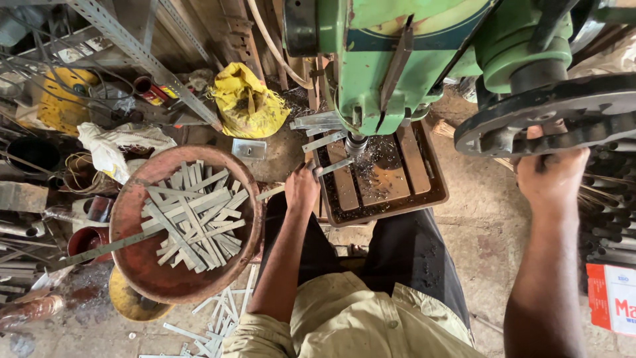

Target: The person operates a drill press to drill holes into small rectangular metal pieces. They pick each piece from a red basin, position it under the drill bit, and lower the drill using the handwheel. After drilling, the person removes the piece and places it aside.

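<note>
Left grip: the left hand (301,187) is closed narrowly around one end of a flat metal strip (311,177), held at the near edge of the drill table (424,192).
Metal strip: its far end is carried just beyond the left grip to a point under the drill chuck (356,144); its near end projects back past the fingers.
Right grip: the right hand (552,174) is wrapped shut around the rim of a dark feed wheel (563,116) on the green drill press (397,59).
Drill table: brown, edged by a raised lip, with metal swarf seen scattered directly ahead of the left grip.
Pan: a round rust-red pan (142,265) is located just left of the left grip, and a pile of cut strips (195,222) is held in it.
Floor: further loose strips (222,318) are noted below the pan, nearer the person than the left grip.
Yellow bag: a crumpled yellow bag (248,103) is seen beyond the left grip, to its left.
</note>
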